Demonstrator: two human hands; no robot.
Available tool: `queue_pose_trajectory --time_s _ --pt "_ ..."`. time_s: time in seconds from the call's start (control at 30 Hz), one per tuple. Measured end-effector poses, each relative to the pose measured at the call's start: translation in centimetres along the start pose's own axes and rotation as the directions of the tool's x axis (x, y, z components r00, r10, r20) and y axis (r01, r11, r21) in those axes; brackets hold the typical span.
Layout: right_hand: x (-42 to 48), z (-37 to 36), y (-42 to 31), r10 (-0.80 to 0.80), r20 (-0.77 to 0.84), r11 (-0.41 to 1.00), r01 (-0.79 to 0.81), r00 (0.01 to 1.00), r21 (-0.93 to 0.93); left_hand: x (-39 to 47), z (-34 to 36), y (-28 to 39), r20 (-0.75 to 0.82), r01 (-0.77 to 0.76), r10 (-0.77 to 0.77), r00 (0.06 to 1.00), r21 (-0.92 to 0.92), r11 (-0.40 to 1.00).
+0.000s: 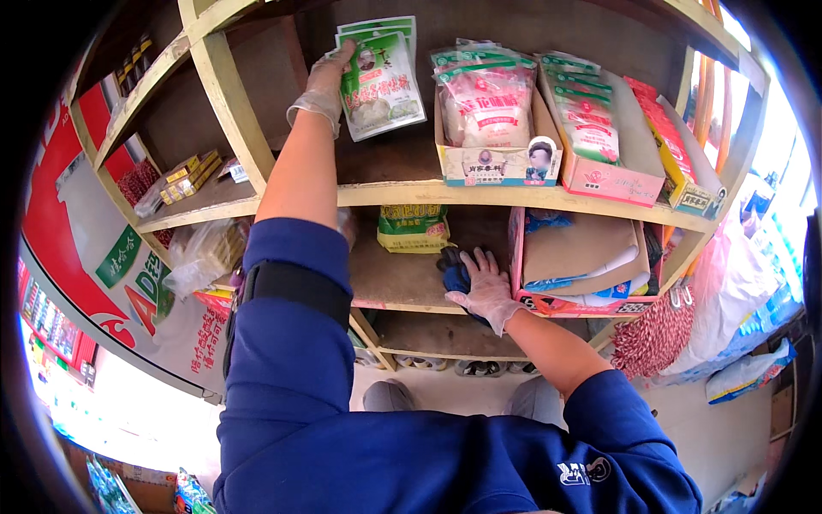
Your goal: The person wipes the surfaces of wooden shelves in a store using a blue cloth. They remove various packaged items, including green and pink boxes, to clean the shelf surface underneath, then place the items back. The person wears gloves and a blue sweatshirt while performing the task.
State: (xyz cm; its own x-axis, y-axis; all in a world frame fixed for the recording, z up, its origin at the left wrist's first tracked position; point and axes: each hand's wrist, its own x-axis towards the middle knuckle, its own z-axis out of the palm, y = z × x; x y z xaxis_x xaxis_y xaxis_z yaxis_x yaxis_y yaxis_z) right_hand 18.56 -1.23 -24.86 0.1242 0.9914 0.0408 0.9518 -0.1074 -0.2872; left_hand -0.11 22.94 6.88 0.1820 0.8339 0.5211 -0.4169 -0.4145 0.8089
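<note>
My left hand [326, 76], in a clear plastic glove, grips the left edge of several green-and-white seasoning packets [384, 90] over the upper shelf. The front packet tilts and bears printed writing. On the shelf below, my right hand [486, 286], gloved likewise, lies over a bunched dark blue cloth [456, 277], its fingers partly spread. Much of that cloth is hidden under the palm. Just behind it stands a green-and-yellow bag [414, 229]. To the right of my packets, a cardboard display box [501, 166] holds pink-and-white seasoning bags [488, 106].
A pink box [591, 181] and a yellow box [700, 196] of packets stand farther right. Beneath them, an open carton [581, 257] sits beside my right hand. A wooden upright [228, 96] borders my left arm. Red-and-white rope [655, 337] hangs at the right.
</note>
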Motion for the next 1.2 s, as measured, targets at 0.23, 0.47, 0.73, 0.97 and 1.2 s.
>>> queue_pose_trajectory --time_s 0.23,0.47,0.73,0.97,1.2 --pt "0.3 0.5 -0.6 -0.034 -0.015 0.999 0.034 0.999 -0.015 3.1 -2.5 -1.7 0.035 0.08 -0.091 0.995 0.241 0.967" --pt "0.2 0.5 0.0 -0.039 -0.041 0.999 0.039 0.998 0.003 -0.9 -0.5 -0.5 0.121 0.022 -0.078 0.99 0.409 0.912" --pt "0.4 1.2 0.9 -0.032 -0.066 0.999 0.031 0.997 -0.01 -1.9 -0.8 -3.0 0.089 0.182 -0.229 0.969 0.361 0.914" --pt "0.3 1.0 0.7 -0.029 -0.067 0.999 0.028 0.997 -0.021 2.3 -2.1 -5.6 0.037 -0.009 -0.038 0.999 0.834 0.551" --pt "0.6 1.2 1.4 -0.004 -0.066 0.999 0.001 0.998 -0.054 5.1 -0.3 -6.8 0.143 -0.165 0.134 0.981 0.971 0.171"
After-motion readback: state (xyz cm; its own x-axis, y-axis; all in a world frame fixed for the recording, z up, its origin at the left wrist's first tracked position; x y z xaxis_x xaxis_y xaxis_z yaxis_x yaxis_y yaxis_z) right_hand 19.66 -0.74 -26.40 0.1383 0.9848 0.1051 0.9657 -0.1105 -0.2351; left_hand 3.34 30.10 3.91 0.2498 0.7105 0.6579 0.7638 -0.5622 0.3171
